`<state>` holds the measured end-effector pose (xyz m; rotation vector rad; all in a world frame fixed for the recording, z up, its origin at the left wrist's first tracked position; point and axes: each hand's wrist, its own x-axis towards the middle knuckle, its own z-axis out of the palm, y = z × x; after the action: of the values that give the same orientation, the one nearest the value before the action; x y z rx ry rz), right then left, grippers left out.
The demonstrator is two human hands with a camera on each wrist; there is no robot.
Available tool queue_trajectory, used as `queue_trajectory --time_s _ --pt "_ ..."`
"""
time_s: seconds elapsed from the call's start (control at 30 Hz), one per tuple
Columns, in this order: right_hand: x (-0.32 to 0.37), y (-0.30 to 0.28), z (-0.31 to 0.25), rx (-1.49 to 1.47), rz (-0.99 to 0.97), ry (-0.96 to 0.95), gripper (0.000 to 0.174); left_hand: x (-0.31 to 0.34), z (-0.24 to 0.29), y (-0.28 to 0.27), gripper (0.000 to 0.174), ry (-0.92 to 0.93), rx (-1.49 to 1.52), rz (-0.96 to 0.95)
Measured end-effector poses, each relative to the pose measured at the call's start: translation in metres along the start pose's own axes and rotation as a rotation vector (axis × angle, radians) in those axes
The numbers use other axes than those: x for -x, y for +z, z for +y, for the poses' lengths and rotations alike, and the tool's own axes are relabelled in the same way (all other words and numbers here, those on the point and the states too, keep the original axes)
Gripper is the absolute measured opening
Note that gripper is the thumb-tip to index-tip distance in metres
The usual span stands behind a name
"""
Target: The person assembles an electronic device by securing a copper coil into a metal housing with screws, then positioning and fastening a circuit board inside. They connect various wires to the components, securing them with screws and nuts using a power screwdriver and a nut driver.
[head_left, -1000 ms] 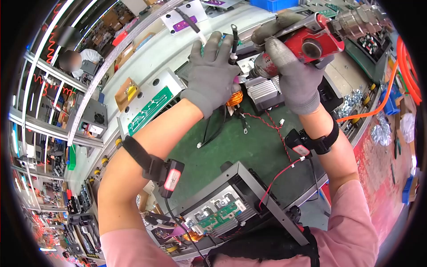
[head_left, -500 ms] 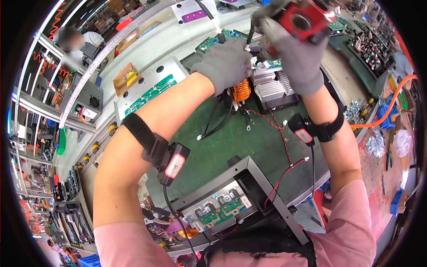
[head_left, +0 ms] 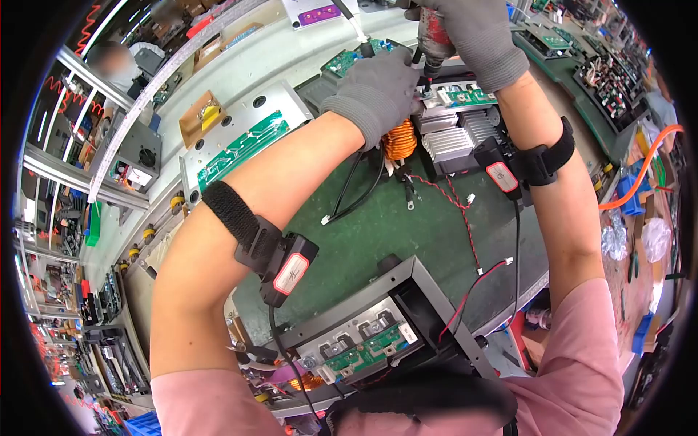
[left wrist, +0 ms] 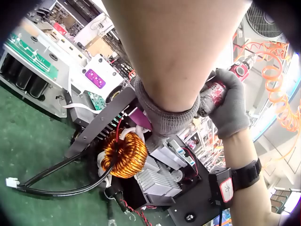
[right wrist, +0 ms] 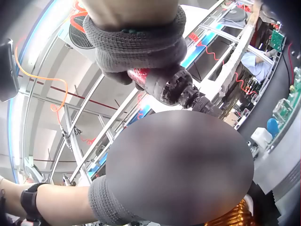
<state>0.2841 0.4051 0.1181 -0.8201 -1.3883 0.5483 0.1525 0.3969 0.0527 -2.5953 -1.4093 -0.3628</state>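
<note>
The gloved right hand (head_left: 483,40) grips a red power driver (head_left: 435,36), its nose pointing down at the near end of a small green board (head_left: 465,96) above silver heat sinks (head_left: 454,142). Beside that nose is the gloved left hand (head_left: 378,91), over the unit and just above an orange copper coil (head_left: 399,139); its fingertips are too hidden to tell what they hold. The left wrist view shows the coil (left wrist: 123,154) below the left cuff (left wrist: 164,123), and the right hand (left wrist: 233,106) round the driver (left wrist: 217,92). In the right wrist view the left hand is blurred.
Another metal-framed unit (head_left: 418,291) lies near the body on the green work surface (head_left: 363,247). Loose black and red wires (head_left: 463,218) spread between the units. At the left are a plate with a green board (head_left: 243,149) and a small cardboard box (head_left: 203,120).
The right hand and driver have swung up in the head view, the driver now pointing more steeply down. The left hand's spread fingers have drawn in beside the driver's nose.
</note>
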Motion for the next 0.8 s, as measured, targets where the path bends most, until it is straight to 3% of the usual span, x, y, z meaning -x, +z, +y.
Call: queue_trajectory --time_s 0.17,0.23,0.4,0.43,0.47,0.5,0.53,0.6,0.63,0.7,0.77,0.8 --pt "-0.009 0.003 0.007 -0.028 -0.144 -0.091 0.014 -0.002 -0.004 0.009 0.036 -0.013 -0.008 0.025" --pt "-0.003 0.004 0.001 -0.004 -0.135 -0.026 0.011 -0.003 -0.003 0.011 0.036 -0.035 -0.014 0.018" --pt "-0.007 0.006 0.014 -0.011 -0.138 -0.217 0.010 -0.003 -0.002 0.014 0.037 -0.012 -0.106 0.076" --pt "-0.004 0.006 0.011 -0.009 -0.137 -0.218 0.010 -0.002 -0.001 0.012 0.037 -0.011 -0.105 0.077" --pt "0.000 0.005 0.007 0.033 -0.120 -0.069 0.011 -0.002 -0.001 0.010 0.036 -0.016 -0.082 0.028" --pt "0.002 0.005 0.001 0.074 -0.100 0.074 0.012 -0.003 0.000 0.003 0.036 -0.020 -0.063 -0.016" --pt "0.000 0.004 0.003 0.075 -0.100 0.065 0.012 -0.004 -0.001 -0.005 0.036 -0.019 -0.066 -0.007" --pt "-0.004 0.003 0.015 0.043 -0.074 -0.045 0.014 -0.009 -0.007 -0.030 0.036 0.029 -0.016 -0.245" --pt "-0.003 0.001 0.011 0.042 -0.076 -0.058 0.014 -0.007 -0.004 -0.048 0.036 0.026 -0.021 -0.233" --pt "0.000 -0.002 0.003 0.015 -0.045 0.168 0.015 0.000 -0.001 -0.087 0.036 -0.017 0.104 -0.384" --pt "-0.004 -0.014 0.007 -0.140 -0.175 0.109 0.018 0.014 -0.003 -0.120 0.036 0.033 0.136 -0.347" --pt "0.001 -0.018 0.000 -0.151 -0.115 0.059 0.018 0.017 -0.011 -0.131 0.039 0.026 0.120 -0.341"
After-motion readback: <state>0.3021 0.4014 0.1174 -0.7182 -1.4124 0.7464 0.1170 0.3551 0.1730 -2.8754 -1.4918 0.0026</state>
